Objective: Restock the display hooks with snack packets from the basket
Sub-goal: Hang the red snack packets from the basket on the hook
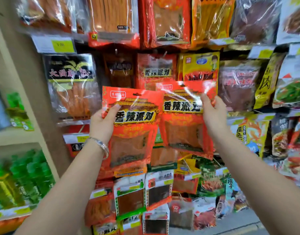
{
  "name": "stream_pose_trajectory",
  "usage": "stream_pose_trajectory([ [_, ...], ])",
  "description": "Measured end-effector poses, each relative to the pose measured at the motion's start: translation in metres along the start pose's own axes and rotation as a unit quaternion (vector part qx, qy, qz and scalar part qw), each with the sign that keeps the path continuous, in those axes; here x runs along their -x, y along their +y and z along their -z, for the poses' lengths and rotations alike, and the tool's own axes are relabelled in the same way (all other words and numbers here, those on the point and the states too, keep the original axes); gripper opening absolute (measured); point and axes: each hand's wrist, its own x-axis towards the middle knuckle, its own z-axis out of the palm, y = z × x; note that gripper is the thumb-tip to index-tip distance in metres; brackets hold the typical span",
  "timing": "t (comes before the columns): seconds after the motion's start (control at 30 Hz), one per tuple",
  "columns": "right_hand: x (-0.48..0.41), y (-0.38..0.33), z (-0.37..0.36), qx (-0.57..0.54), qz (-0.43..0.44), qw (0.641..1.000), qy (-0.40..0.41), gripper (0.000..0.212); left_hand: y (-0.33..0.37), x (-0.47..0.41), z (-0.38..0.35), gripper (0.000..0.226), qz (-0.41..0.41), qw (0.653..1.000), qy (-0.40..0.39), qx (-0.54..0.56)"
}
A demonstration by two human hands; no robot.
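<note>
Both packets are held up, front faces toward the camera, close before the wall of hanging snacks, with their long axes running up and down and the hang-hole ends uppermost. The left packet (134, 133) stands nearly upright, its top edge sloping slightly down to the right. The right packet (185, 119) sits a little higher and farther right, its lower end swung slightly to the right, and its left edge is tucked behind the right edge of the left packet. The two look alike: glossy red plastic with a small white label at the top left corner, a roof drawing, a yellow band with bold black characters across the upper half, and below it a clear window showing a flat brown-orange sheet of snack. Glare streaks cross both upper halves. The left hand (101, 122) grips its packet at the left edge, with the thumb laid over the front near the band and the fingers hidden behind. The right hand (213, 114) pinches the right edge of its packet high up, thumb on the front and fingers curled behind. A silver bracelet (101, 145) circles the left wrist. Just beyond, a matching red hanging packet (156, 72) shows above the two, and green packages (27, 175) fill the shelf at far left.
</note>
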Motion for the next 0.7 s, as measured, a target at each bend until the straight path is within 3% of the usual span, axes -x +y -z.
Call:
stream_pose_trajectory([
  [0.07,-0.029,-0.001,-0.015,-0.033,0.008,0.999,-0.002,0.02,0.007,-0.016,-0.011,0.01,-0.004,1.0,-0.004,0.027],
  [0.23,-0.093,-0.009,-0.056,-0.07,-0.009,0.997,-0.022,0.028,0.021,-0.053,-0.034,0.014,-0.011,0.999,-0.01,0.045],
  [0.33,-0.117,-0.017,-0.073,-0.11,-0.017,0.993,-0.039,0.013,0.023,-0.069,-0.046,0.012,-0.015,0.998,-0.027,0.058],
  [0.7,-0.158,-0.008,-0.103,-0.154,-0.087,0.979,-0.104,0.016,0.02,-0.098,-0.071,0.012,-0.016,0.994,-0.03,0.104],
])
